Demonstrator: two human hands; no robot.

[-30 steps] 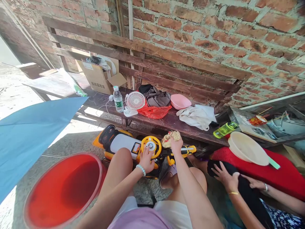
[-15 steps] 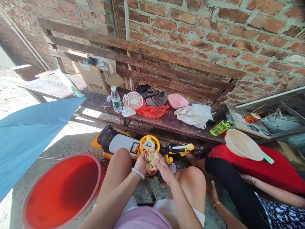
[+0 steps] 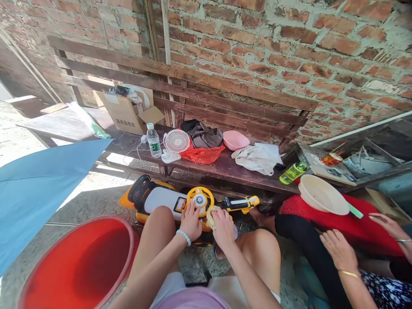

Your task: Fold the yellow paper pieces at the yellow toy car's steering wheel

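My right hand [image 3: 223, 226] is closed over a pale yellow crumpled bundle [image 3: 210, 217], most of it covered by my fingers; its exact kind I cannot make out. Beside it, to the left, my left hand [image 3: 191, 224] has its fingers stretched out and holds nothing visible. Both hands are above my knees, in front of the yellow steering wheel [image 3: 200, 193] of a ride-on toy vehicle [image 3: 161, 199]. Whether the left fingertips touch the wheel, I cannot tell.
A red tub [image 3: 77, 266] stands at my left, below a blue umbrella-like sheet [image 3: 41, 184]. The wooden bench [image 3: 151, 165] bears a bottle [image 3: 153, 141], a fan [image 3: 177, 140], a pink bowl [image 3: 236, 140] and cloths. At right, a person's hand [image 3: 341, 251] is near a cream basin [image 3: 322, 194].
The bundle was between both hands with red bits showing; now my right hand alone covers it, and my left hand has come away, fingers spread. The other person's hands have risen.
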